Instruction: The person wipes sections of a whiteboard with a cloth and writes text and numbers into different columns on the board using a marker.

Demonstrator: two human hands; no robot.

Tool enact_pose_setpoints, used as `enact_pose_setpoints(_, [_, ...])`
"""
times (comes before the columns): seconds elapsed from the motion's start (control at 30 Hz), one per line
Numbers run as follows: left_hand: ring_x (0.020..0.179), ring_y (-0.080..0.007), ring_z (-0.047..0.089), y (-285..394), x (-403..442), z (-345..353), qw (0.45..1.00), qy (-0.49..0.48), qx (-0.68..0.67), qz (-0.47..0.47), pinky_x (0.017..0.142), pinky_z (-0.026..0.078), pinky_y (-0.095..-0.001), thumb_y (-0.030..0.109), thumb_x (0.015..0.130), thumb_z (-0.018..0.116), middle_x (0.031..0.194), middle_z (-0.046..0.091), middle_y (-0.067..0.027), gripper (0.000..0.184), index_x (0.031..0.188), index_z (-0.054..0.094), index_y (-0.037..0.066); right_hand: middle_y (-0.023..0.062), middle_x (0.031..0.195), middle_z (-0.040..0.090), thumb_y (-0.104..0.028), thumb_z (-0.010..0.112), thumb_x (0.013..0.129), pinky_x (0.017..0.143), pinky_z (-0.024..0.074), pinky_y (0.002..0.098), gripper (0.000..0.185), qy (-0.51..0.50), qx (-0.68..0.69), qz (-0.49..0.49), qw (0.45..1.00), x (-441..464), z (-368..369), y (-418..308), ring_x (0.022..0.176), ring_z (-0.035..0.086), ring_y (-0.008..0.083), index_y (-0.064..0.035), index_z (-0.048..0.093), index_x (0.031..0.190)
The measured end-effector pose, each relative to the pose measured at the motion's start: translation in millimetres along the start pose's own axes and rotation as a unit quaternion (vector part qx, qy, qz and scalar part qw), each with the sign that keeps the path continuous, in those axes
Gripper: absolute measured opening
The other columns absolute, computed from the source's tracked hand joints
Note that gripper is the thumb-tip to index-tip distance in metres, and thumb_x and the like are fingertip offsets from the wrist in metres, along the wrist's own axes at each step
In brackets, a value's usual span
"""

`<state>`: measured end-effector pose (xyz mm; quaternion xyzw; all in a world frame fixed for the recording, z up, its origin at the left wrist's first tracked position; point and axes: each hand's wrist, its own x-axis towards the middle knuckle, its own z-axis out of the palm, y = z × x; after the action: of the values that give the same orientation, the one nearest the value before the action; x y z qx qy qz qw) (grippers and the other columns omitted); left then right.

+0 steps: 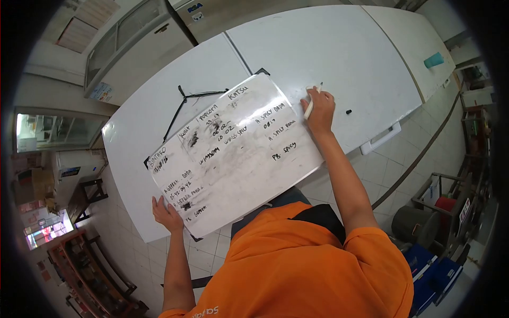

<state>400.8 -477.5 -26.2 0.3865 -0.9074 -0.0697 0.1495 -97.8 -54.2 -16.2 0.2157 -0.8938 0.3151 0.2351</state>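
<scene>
A whiteboard [249, 175] with black handwriting and smudges lies tilted across the white surface, its near edge by my lap. My left hand [167, 214] grips the board's lower left edge. In my right hand [320, 110], just off the board's right edge, is a white marker [308, 111], its tip pointing up and away. A small black cap [348, 112] lies on the surface to the right of that hand. Black cord [184, 98] trails from the board's far edge, and dark corner pieces sit on its corners.
The board rests on a white chest-like top [328, 42] with a handle [380, 139] on its near side. A teal cup [433, 60] stands at far right. Glass-topped freezers [130, 32] stand behind. Blue crates [435, 275] and a dark bin [411, 224] are on the right.
</scene>
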Motion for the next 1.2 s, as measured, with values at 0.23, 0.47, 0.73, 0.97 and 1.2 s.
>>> enact_pose_setpoints(0.23, [0.15,-0.0415,0.041,3,1,-1,1.0,0.012,-0.009,0.002,0.123,0.025,-0.0585,0.015,0.097,0.059,0.166,0.044,-0.0188,0.049,0.146,0.06,0.007,0.0162,0.098,0.072,-0.014,0.076,0.097,0.085,0.0549,0.0438,0.027,-0.079,0.271,0.089,0.955,-34,-15,-52,0.093,0.068,0.036,-0.0033,0.072,0.121])
enact_pose_setpoints(0.47, [0.15,-0.041,0.04,3,1,-3,1.0,0.003,-0.009,-0.004,0.122,0.024,-0.0592,0.017,0.1,0.057,0.167,0.042,-0.0193,0.049,0.148,0.057,0.008,0.0156,0.11,0.074,-0.004,0.08,0.09,0.093,0.0552,0.0447,0.023,-0.004,0.011,-0.003,1.0,-3,1,4,0.108,0.067,0.0364,-0.0042,0.072,0.112])
enact_pose_setpoints(0.73, [0.152,-0.0385,0.038,0,0,-1,1.0,0.006,-0.017,-0.006,0.123,0.022,-0.0585,0.018,0.099,0.059,0.168,0.042,-0.0167,0.049,0.148,0.059,0.009,0.0158,0.088,0.069,-0.01,0.062,0.093,0.082,0.0508,0.0467,0.013,-0.204,0.102,-0.072,0.971,-27,-12,-88,0.089,0.063,0.0366,-0.0048,0.07,0.102])
enact_pose_setpoints(0.97, [0.155,-0.0363,0.035,1,0,-3,1.0,0.001,-0.018,-0.021,0.124,0.021,-0.0577,0.018,0.099,0.059,0.168,0.041,-0.0144,0.048,0.147,0.06,0.011,0.0187,0.081,0.065,-0.008,0.059,0.091,0.074,0.0458,0.0498,0.014,-0.238,0.116,-0.111,0.958,-43,12,-116,0.08,0.059,0.0386,-0.0039,0.07,0.098])
enact_pose_setpoints(1.2, [0.155,-0.0359,0.035,1,-1,-4,1.0,0.009,-0.024,-0.015,0.124,0.022,-0.0582,0.018,0.099,0.06,0.169,0.041,-0.0135,0.048,0.147,0.06,0.011,0.0143,0.089,0.066,-0.012,0.06,0.097,0.078,0.0526,0.041,0.014,-0.22,0.154,-0.01,0.963,-55,19,-111,0.089,0.065,0.0308,-0.0063,0.071,0.105])
